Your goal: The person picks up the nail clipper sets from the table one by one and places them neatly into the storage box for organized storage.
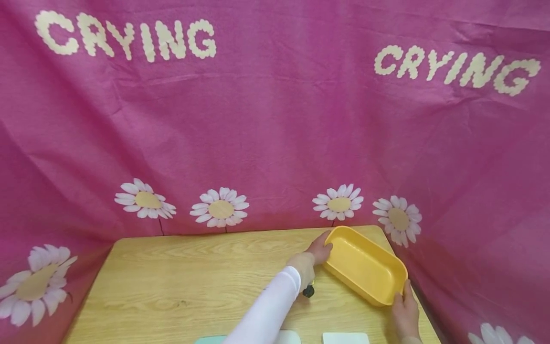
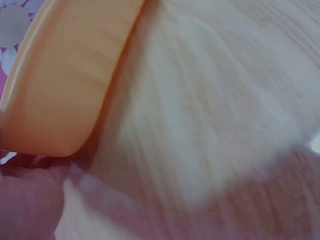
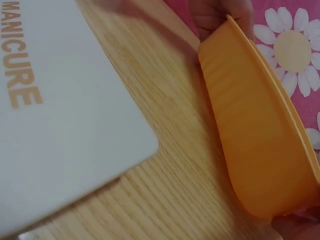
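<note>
An orange-yellow plastic bin (image 1: 365,265), rectangular with rounded corners and nothing inside, is at the right side of the wooden table (image 1: 172,282). My left hand (image 1: 319,249) grips its far left end, thumb over the rim. At the near right end my right hand (image 1: 406,310) holds the other short side, thumb at the rim. The left wrist view shows the long side of the bin (image 2: 65,75) close over the wood, with the left hand (image 2: 32,200) at its end. In the right wrist view the fingers of the right hand (image 3: 300,227) are mostly cut off.
A white board lettered MANICURE (image 3: 65,125) lies near the bin in the right wrist view. At the table's front edge are a white item (image 1: 345,338) and a mint-green item (image 1: 209,339). A pink daisy-print cloth (image 1: 275,119) hangs behind and beside the table.
</note>
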The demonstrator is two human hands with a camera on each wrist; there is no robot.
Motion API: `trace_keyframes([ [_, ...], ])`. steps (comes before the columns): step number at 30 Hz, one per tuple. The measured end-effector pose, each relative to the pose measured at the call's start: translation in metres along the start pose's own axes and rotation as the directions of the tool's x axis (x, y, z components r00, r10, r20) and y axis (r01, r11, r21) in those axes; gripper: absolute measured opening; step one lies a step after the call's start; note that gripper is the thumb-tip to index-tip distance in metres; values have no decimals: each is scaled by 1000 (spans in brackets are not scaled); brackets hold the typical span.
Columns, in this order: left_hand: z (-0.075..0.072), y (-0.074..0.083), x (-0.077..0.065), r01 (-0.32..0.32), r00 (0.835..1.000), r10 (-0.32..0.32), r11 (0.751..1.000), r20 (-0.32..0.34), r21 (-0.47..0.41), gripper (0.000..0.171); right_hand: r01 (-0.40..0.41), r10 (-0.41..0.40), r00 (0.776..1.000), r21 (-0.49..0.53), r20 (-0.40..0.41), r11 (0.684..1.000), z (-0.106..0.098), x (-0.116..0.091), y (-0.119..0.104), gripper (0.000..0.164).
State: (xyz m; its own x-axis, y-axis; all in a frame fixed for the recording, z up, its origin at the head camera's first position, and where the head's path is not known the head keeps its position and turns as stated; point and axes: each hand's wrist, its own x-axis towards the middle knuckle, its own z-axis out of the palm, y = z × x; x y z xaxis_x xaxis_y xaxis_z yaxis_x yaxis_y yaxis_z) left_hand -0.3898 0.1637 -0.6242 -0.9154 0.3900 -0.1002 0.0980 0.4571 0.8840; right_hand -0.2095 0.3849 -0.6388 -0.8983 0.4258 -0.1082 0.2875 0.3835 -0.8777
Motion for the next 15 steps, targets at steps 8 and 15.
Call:
trace_keyframes([
  [8, 4, -19, -1, -87, 989, 93, 995, -114, 57, 46, 4, -5, 1000, 22, 31, 1000, 2, 1, 2, 62],
  [15, -6, -21, 1, -60, 995, 64, 997, -76, 45, 47, 54, -54, 998, -10, 40, 998, -1, 3, 3, 61],
])
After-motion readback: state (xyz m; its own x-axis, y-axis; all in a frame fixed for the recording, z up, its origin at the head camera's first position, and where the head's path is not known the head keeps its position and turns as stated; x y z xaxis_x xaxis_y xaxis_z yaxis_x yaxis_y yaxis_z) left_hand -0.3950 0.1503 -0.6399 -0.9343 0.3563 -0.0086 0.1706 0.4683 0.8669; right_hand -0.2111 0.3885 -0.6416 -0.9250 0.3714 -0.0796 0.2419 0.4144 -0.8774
